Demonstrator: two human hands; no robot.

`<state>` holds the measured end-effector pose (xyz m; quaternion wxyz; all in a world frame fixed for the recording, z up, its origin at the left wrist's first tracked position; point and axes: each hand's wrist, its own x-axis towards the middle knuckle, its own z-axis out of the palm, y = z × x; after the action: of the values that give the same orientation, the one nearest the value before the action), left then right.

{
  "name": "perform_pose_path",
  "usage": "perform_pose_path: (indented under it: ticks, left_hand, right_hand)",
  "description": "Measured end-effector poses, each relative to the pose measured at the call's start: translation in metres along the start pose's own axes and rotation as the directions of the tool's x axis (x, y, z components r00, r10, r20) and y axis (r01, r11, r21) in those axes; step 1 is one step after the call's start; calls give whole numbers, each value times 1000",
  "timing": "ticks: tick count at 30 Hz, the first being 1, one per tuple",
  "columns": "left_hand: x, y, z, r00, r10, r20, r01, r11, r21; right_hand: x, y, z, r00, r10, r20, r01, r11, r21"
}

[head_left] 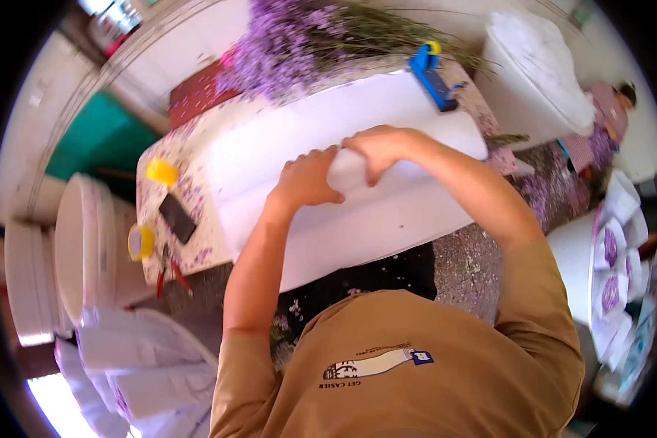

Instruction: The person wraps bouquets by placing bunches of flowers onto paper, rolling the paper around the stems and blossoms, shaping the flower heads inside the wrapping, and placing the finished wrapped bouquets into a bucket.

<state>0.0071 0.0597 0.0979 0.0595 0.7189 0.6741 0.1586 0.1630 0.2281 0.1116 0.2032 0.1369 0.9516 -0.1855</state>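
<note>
Across the middle of the tabletop (199,250), running out past its near edge, lies a broad spread of white paper (372,228), with a paper roll (452,133) along its length. Both hands bear on that roll, probably to keep it from springing loose: the left hand (309,179) and the right hand (379,150) are spread, thumbs apart from fingers, resting on the paper, not clamped round it. They nearly meet at mid-roll. The left arm (258,255) reaches almost straight; the right arm (467,177) swings out at the elbow and angles inward.

At the far right corner stands a blue tape dispenser (432,79), seemingly parked within reach (whether it weighs down the paper, I cannot tell). Purple flowers (292,52) lie along the far edge, perhaps leaving the centre for the paper. Beside the left edge sit two yellow tape rolls (162,172) and a phone (177,217); red-handled pliers (174,274) jut over the near left corner, likely out of the paper's way.
</note>
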Motion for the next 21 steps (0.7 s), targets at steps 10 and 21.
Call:
perform_pose_path:
  ticks: [10, 21]
  left_hand:
    - [58, -32, -38, 792, -201, 577, 311, 945, -98]
    - [93, -73, -23, 810, -215, 545, 292, 955, -57]
  right_hand:
    - [-16, 35, -20, 998, -31, -64, 28, 999, -45]
    - [-54, 111, -23, 985, 175, -3, -175, 984, -39]
